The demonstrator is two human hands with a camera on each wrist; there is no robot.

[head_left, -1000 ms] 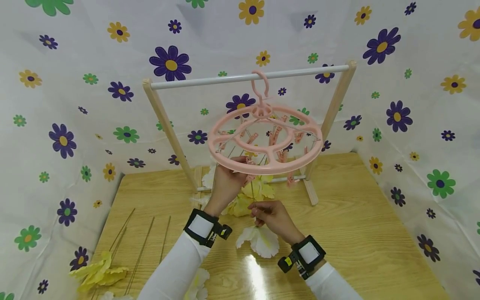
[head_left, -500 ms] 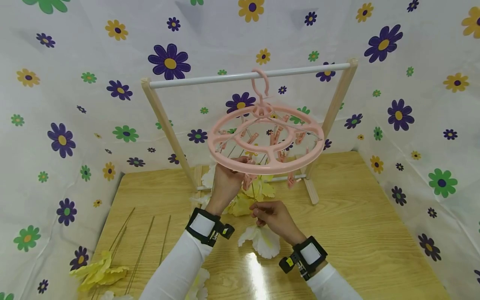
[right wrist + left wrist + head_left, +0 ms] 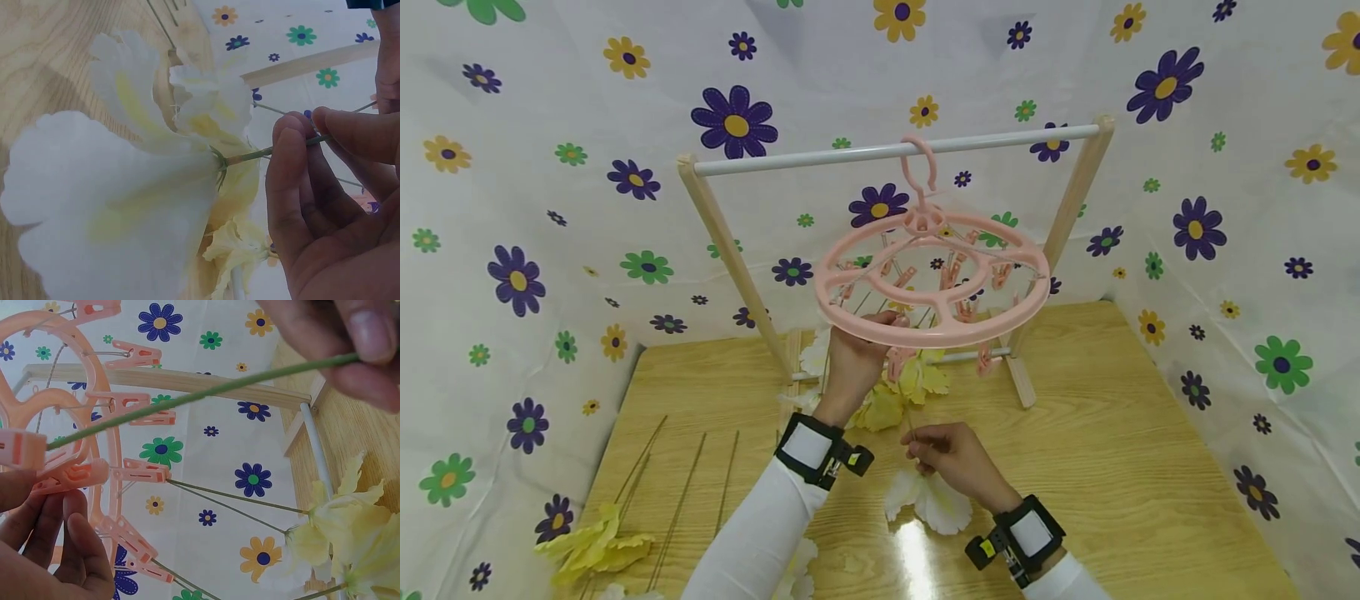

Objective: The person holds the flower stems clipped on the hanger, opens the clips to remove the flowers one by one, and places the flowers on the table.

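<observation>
A pink round clip hanger [image 3: 932, 338] hangs by its hook from a white rod. My left hand [image 3: 857, 362] is at the ring's near left edge, its fingers pinching a pink clothespin [image 3: 69, 478]. Lower and to the right, my right hand [image 3: 951, 454] pinches the green stem [image 3: 206, 392] of a white artificial flower [image 3: 112, 206] between thumb and fingers. That bloom hangs below the right hand, petals downward. The stem's far end reaches the pink clips beside my left fingers; whether a clip bites it, I cannot tell. Behind, yellow flowers [image 3: 880, 408] hang from other clothespins [image 3: 144, 470].
The rod [image 3: 805, 158] spans two wooden posts [image 3: 730, 242] standing on the wooden table [image 3: 1112, 467]. More loose flowers lie at the front left, including a yellow one [image 3: 598, 542] with long stems. Flower-patterned cloth [image 3: 580, 317] encloses the back and sides.
My right hand has shifted slightly down and to the right, and the white bloom with it. The left hand stays at the same part of the ring.
</observation>
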